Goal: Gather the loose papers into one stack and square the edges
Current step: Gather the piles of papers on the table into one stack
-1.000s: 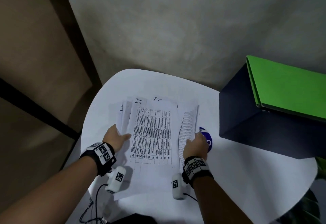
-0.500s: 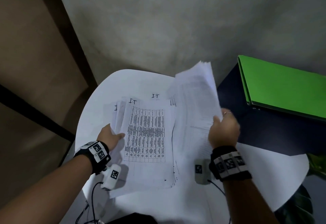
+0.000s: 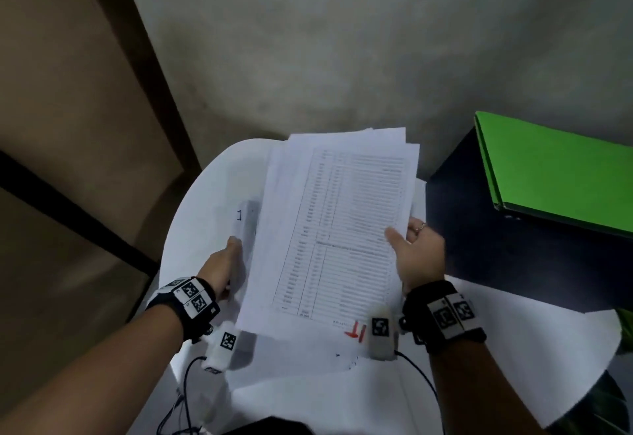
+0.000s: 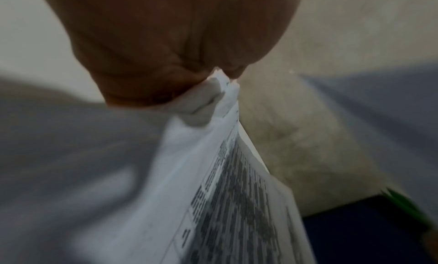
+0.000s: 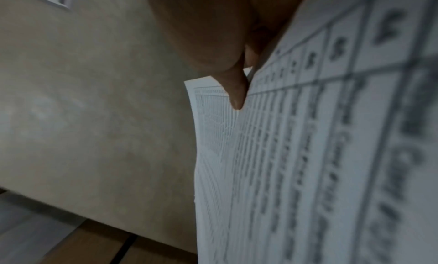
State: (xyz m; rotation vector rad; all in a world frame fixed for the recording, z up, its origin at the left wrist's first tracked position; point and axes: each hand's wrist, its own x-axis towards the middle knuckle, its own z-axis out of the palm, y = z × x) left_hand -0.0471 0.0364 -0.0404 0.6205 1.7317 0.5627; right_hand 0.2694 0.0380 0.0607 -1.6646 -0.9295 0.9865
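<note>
My right hand (image 3: 418,253) pinches the right edge of a bundle of printed table sheets (image 3: 342,229), thumb on top, and holds it tilted above the round white table (image 3: 513,349). A red "IT" mark shows at the bundle's near corner. Under it lie more papers (image 3: 301,352), fanned and uneven. My left hand (image 3: 222,266) grips the left edge of that lower pile (image 3: 246,222). In the left wrist view my left hand (image 4: 166,61) pinches crumpled sheet edges (image 4: 225,193). In the right wrist view my right hand's thumb (image 5: 234,91) presses on the printed sheets (image 5: 308,155).
A dark box (image 3: 496,246) stands on the table's right side with a green folder (image 3: 555,167) on top, close to my right hand. A grey wall rises behind the table. Cables (image 3: 185,393) hang off the near left edge.
My right hand lifted the right-hand bundle, turned it over and swung it left above the other pile. My left hand moved along that pile's left edge and now grips it.
</note>
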